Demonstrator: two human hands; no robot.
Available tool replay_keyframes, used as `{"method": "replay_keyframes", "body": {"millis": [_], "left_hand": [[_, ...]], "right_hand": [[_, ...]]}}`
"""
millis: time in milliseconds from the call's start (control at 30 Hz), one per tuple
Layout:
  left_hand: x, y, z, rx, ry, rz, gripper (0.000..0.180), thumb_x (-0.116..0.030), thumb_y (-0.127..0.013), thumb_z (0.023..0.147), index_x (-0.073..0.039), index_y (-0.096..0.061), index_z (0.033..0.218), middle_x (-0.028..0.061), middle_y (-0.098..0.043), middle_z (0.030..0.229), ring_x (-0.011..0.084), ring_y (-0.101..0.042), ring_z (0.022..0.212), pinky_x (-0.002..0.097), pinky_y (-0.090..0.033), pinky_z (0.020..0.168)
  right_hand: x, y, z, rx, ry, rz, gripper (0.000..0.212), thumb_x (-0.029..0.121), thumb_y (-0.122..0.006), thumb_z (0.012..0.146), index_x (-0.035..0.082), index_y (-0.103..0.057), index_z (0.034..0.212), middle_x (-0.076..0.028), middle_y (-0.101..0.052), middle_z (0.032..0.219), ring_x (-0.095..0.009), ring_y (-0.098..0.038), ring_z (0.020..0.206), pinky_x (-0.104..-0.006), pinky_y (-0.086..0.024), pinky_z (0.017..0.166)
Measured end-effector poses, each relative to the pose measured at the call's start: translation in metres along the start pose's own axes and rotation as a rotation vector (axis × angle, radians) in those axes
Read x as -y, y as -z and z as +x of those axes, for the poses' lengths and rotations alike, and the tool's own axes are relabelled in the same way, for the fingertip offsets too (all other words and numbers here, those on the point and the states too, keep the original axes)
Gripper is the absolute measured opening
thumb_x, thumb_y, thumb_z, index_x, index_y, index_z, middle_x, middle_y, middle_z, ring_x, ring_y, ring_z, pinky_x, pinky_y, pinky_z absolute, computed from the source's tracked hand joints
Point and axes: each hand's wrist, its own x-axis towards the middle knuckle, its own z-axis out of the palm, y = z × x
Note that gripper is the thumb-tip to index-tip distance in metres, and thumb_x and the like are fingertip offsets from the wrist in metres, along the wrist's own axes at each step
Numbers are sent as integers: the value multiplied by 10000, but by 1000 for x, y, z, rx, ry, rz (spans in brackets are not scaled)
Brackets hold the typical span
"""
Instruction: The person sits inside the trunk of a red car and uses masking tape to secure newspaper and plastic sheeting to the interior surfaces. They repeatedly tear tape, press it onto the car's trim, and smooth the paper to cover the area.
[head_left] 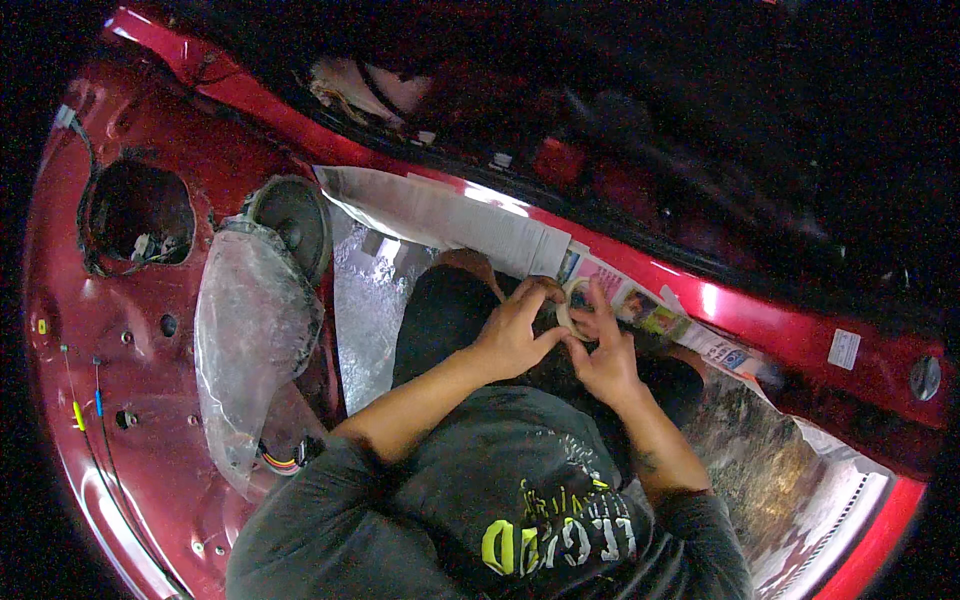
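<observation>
A cream roll of masking tape (564, 318) is between my two hands, in front of the red car's door sill. From the left, my left hand (518, 330) curls its fingers and thumb against the roll's edge. My right hand (606, 352) grips the roll from the other side, with some fingers bent around it and one raised. Just beyond the hands, newspaper sheets (650, 312) hang along the painted sill (712, 298). Whether a loose end of tape is pinched between the fingers is too small to tell.
On the left stands the open red door panel (150, 330), stripped, with cables and a round opening. A speaker (292, 225) and clear plastic sheeting (255, 330) are fixed to it. Paper also covers the sill's left stretch (450, 215). The car's interior beyond is dark.
</observation>
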Motion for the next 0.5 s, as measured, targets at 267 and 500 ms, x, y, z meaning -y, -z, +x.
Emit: {"method": "replay_keyframes", "body": {"millis": [267,500], "left_hand": [[2,-2,5,55,-128,54,223,-194,-739,975,-26,-722,1121,169,-770,1085,391,-736,1060,493,-579,949],[-1,-19,-5,-14,-120,149,162,-180,-673,1018,-37,-684,1093,188,-687,1148,430,-687,1050,514,-555,931]], "right_hand": [[7,23,-22,77,-29,-41,899,146,-767,990,197,-250,1724,-229,-760,1271,-433,-719,1193,-519,-635,975],[9,29,-25,68,91,-85,849,176,-766,998,205,-302,1709,-232,-764,1252,-434,-756,1105,-534,-641,942]]}}
